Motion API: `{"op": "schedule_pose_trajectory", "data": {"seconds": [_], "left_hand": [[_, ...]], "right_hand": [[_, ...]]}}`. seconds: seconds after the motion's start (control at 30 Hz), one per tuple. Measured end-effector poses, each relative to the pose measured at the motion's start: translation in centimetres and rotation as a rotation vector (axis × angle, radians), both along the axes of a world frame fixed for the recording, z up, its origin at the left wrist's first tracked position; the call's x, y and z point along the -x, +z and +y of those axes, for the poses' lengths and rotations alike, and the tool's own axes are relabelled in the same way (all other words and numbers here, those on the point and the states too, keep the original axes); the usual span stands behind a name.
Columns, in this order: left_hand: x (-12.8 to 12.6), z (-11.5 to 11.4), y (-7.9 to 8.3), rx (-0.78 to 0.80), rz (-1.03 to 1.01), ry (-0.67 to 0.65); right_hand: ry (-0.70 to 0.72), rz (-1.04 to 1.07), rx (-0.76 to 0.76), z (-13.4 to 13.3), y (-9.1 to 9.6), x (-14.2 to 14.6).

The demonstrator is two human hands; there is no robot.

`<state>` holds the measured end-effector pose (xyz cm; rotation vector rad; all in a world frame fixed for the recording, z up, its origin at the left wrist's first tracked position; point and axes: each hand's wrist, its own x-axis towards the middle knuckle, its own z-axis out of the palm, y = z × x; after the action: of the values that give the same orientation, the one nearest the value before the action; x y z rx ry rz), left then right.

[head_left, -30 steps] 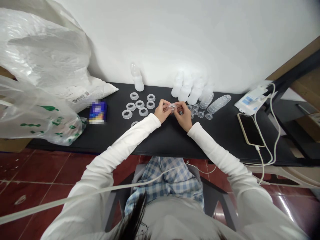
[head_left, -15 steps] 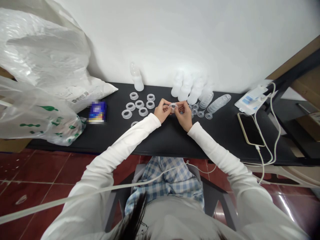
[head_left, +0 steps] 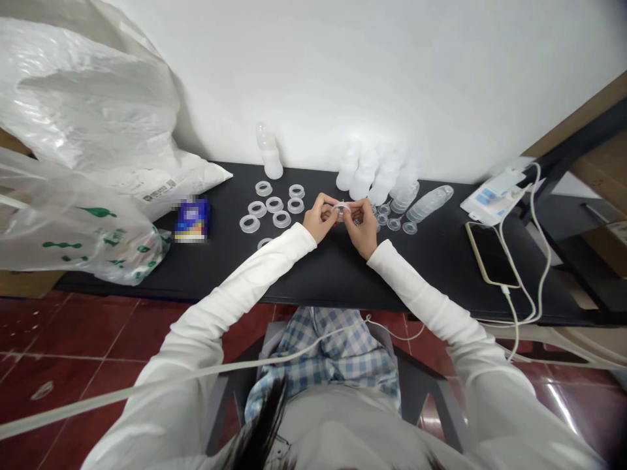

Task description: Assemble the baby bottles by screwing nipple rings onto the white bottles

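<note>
Between my two hands, just above the black table, is a translucent bottle collar ring. My left hand pinches its left side with thumb and fingers. On its right side my right hand is closed the same way. Fingers cover part of the ring. To the left lie several similar collar rings. Small clear silicone nipples lie close to the right of my right hand, some of them hidden behind it. Behind my hands stands a group of frosted white bottles.
One capped bottle stands near the wall. Clear covers lie stacked on the right, near a power strip and a phone with cables. Plastic bags and a blue box occupy the left.
My hands keep hold of the collar ring, with only a slight shift of the fingers and ring. The other things on the table lie as before.
</note>
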<state>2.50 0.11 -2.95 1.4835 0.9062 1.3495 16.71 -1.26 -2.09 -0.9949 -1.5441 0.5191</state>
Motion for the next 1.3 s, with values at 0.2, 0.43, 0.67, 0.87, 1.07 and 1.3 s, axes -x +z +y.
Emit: {"op": "schedule_pose_trajectory", "data": {"seconds": [0.2, 0.43, 0.67, 0.87, 1.07, 1.3], "left_hand": [[-0.1, 0.4, -0.7, -0.074, -0.004, 0.020], [0.6, 1.8, -0.8, -0.210, -0.103, 0.092], [0.7, 1.6, -0.8, -0.268, -0.068, 0.031], [-0.2, 3.7, -2.2, -0.113, 0.058, 0.194], [-3.3, 8.2, -1.1, -0.064, 0.261, 0.387], [-4.6, 10.2, 1.3, 0.087, 0.657, 0.411]], "right_hand": [[0.051, -0.059, -0.067, 0.1, 0.2, -0.3], [0.221, 0.113, 0.056, 0.2, -0.3, -0.1], [0.132, -0.047, -0.005, -0.2, 0.7, -0.2], [-0.149, -0.113, -0.267, 0.0, 1.8, -1.0], [-0.299, -0.468, -0.461, 1.4, 1.1, -3.3], [-0.369, -0.562, -0.529, 2.2, 1.0, -4.7]]}}
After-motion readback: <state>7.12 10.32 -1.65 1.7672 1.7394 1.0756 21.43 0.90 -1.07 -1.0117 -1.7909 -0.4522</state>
